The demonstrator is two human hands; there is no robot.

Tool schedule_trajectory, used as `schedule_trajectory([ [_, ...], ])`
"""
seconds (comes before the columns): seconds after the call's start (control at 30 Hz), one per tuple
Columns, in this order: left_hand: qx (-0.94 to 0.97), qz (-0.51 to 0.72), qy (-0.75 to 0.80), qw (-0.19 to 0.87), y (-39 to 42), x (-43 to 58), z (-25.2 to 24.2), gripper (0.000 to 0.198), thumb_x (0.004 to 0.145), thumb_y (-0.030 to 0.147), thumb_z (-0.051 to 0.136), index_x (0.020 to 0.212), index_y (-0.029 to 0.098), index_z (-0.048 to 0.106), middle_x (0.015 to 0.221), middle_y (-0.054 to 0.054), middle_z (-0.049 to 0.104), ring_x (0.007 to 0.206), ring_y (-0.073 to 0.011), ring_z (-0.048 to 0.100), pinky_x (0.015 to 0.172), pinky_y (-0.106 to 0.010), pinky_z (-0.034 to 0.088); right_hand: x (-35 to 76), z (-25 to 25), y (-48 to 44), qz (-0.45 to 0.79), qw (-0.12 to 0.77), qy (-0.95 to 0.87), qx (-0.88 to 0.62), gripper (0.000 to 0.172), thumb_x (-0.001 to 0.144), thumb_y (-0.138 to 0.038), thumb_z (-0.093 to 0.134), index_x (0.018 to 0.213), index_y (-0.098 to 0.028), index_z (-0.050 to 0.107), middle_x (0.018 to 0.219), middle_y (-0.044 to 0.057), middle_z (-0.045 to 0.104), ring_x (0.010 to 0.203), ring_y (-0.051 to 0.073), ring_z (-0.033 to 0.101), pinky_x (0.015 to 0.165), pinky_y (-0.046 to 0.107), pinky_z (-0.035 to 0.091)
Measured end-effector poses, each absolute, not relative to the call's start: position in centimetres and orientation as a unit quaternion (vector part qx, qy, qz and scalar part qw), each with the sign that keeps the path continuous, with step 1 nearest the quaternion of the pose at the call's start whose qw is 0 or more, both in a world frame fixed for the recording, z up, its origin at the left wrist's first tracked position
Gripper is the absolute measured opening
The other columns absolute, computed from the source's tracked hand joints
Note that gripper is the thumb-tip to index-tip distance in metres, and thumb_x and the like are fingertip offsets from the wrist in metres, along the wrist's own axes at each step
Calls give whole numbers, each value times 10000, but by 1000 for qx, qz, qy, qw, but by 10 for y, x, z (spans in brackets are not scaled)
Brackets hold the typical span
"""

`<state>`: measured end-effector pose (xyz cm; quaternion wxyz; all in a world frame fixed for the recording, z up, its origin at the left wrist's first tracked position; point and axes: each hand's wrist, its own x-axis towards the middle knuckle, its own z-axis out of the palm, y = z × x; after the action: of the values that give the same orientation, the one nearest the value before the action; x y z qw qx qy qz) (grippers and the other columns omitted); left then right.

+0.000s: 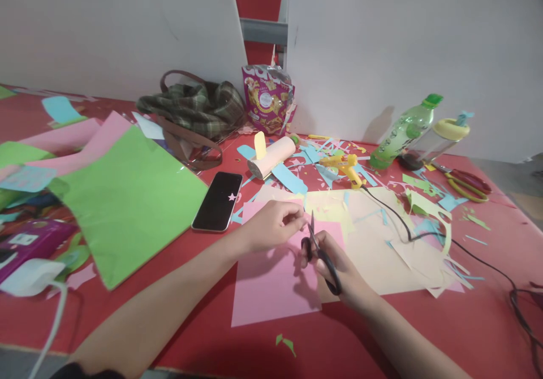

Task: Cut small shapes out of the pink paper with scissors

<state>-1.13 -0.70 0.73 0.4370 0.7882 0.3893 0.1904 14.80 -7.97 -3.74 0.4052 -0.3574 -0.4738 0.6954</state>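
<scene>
Red tabletop [462, 322] beneath white panels [403, 34], and here are the black-handled scissors [314, 238] above a smooth pink sheet [271, 288], slim metal blades aimed away, tips slightly left, long axis slanting back into the right hand [337, 268], fingers wrapped around the loops! The left hand [278, 224] pinches a tiny pink scrap [305, 227] beside the blades; paper offcuts [324, 172] litter the far side, bare red lies nearer right.

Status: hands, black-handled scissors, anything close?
Right hand gripping black-handled metal scissors. Left hand pinched beside blades, contents unclear. Flat pink paper sheet beneath both.
</scene>
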Motion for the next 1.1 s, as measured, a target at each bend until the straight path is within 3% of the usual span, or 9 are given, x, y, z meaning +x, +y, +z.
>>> schedule_trajectory([
  [0.37,784,185,383,452,-7,-13,10,238,776,270,388,580,143,433,550,42,406,526,-74,370,523,-194,316,148,-35,-79,699,400,-483,-345,292,718,-433,528,778,-213,345,773,7,440,698,157,482,657,318,344],
  [1.1,807,146,388,421,-3,-18,10,254,770,301,387,596,138,475,579,16,484,575,-94,435,557,-203,337,148,-37,-79,710,388,-484,-334,315,704,-448,534,765,-210,337,706,3,432,651,140,414,593,274,328],
])
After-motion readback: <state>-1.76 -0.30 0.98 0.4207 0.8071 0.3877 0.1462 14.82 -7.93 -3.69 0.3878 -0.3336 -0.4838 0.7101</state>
